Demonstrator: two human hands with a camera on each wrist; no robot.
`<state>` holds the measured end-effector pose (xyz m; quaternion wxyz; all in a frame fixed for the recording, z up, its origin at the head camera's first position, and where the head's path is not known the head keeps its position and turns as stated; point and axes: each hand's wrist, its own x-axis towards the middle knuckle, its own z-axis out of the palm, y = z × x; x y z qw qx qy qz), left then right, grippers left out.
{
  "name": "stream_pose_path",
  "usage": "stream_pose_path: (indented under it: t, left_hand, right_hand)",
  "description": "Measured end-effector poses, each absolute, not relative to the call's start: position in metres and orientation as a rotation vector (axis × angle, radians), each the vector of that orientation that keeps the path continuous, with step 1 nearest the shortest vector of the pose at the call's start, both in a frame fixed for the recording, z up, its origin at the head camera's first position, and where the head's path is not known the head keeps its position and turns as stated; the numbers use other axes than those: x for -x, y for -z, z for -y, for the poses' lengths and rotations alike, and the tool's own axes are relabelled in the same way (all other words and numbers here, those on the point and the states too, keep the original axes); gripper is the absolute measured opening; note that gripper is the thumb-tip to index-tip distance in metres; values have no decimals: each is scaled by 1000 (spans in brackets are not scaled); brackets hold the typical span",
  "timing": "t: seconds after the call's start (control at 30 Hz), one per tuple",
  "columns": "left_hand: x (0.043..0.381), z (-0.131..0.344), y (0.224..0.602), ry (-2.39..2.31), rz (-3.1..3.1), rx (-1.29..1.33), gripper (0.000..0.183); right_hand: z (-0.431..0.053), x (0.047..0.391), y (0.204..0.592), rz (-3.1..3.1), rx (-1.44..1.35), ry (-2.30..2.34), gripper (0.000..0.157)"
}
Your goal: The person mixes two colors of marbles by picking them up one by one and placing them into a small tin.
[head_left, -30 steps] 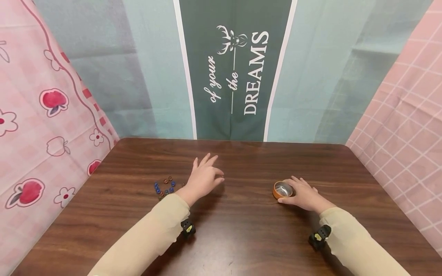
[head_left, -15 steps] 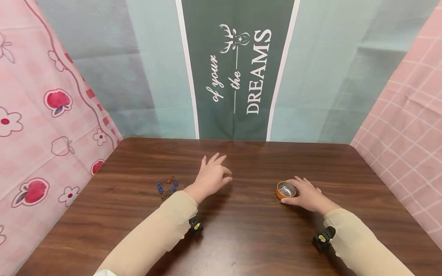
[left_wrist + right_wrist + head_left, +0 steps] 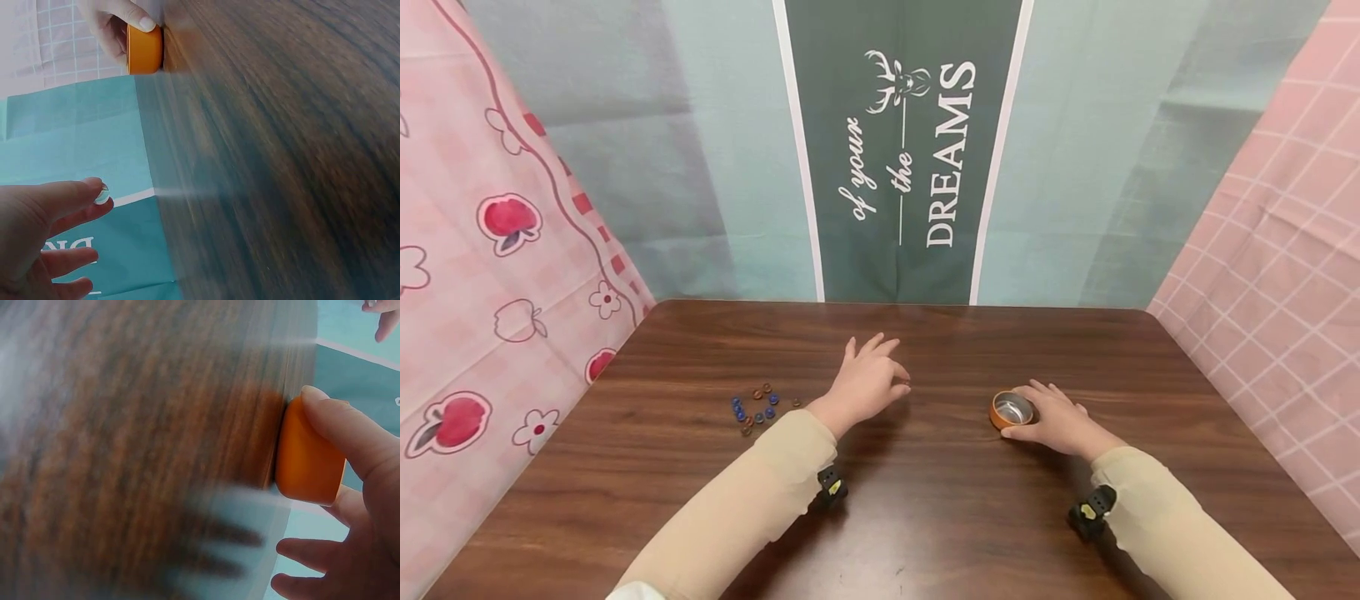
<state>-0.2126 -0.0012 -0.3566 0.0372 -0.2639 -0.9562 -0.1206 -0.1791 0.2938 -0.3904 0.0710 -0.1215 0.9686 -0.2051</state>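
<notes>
My left hand is over the middle of the table, thumb and index finger pinching a small clear glass marble; its other fingers are spread. To the right, a small round orange bowl with a shiny metal inside stands upright on the table. My right hand grips its right side, thumb on the near wall and fingers around the far side. In the head view nothing shows inside the bowl but bare metal. Left of my left wrist lies a loose group of blue marbles and brown marbles.
The dark wooden table reaches back to a green and teal curtain. Pink patterned cloths hang at the left and right sides. A black wrist camera sits on each sleeve.
My left hand has moved to the right with the marble, closer to the bowl, uncovering more of the marble group. My right hand and the bowl stay in place while the head view shifts slightly.
</notes>
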Motion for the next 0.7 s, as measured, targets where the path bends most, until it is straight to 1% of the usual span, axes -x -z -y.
stream_pose_path:
  t: [0.7]
  left_hand:
    - [213, -22, 349, 345, 2970, 869, 17]
  right_hand:
    - [-296, 178, 385, -2911, 373, 615, 73]
